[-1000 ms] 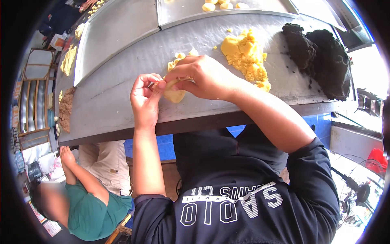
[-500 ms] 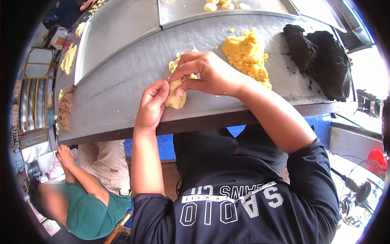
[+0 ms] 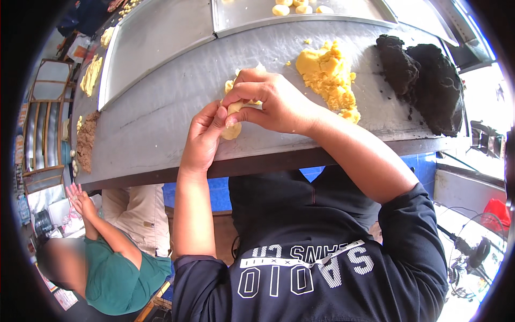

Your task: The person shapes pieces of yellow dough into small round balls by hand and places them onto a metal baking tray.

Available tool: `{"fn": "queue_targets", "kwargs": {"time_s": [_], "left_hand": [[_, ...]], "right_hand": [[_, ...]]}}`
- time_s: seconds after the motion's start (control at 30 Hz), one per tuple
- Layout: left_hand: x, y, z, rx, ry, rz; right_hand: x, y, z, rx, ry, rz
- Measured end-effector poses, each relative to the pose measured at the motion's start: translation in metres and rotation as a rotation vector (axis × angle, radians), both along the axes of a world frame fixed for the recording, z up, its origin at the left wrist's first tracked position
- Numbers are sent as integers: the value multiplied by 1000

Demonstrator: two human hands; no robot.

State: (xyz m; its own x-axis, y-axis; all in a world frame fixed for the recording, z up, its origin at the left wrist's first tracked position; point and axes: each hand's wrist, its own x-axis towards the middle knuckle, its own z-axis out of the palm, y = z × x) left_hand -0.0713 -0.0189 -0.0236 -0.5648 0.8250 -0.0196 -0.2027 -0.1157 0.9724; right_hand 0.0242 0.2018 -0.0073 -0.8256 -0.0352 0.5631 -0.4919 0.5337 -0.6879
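Note:
My left hand (image 3: 206, 131) and my right hand (image 3: 268, 104) meet over a piece of pale dough (image 3: 231, 130), both closed on it with fingertips pinching at its upper part. The piece is partly hidden by my fingers, and its lower end shows below them. Small pale dough pieces (image 3: 229, 85) lie just behind my hands, largely covered by the right one. To the right on the steel table (image 3: 161, 118) are a crumbly yellow mound (image 3: 327, 72) and, beyond it, a large dark, nearly black mass (image 3: 434, 88).
Metal trays (image 3: 158, 48) line the far side, one holding several round pale balls (image 3: 303, 9). At the left lie yellow dough (image 3: 91, 75) and brown mixture (image 3: 86, 139). A co-worker in green (image 3: 118, 273) sits lower left. A fan (image 3: 472, 252) stands lower right.
My left hand has shifted right, its fingers now more curled around the dough. My right hand has moved slightly right, still pinching. The co-worker's hands have shifted and fingers spread.

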Motion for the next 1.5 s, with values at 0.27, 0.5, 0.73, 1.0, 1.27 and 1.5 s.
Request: {"fn": "queue_targets", "kwargs": {"time_s": [0.27, 0.5, 0.73, 1.0, 1.27, 1.5], "left_hand": [[-6, -5, 0, 241, 159, -10], [0, 1, 1, 7, 101, 179], [-15, -3, -13, 35, 37, 293], [-9, 6, -7, 97, 131, 367], [-13, -6, -1, 22, -73, 60], [-11, -2, -6, 126, -12, 241]], "right_hand": [[-4, 7, -3, 26, -45, -215], [-2, 21, 2, 274, -30, -383], [4, 4, 1, 251, -69, -240], [-2, 7, 3, 45, -122, -145], [-2, 6, 8, -71, -98, 59], [-2, 6, 2, 7, -101, -67]]}}
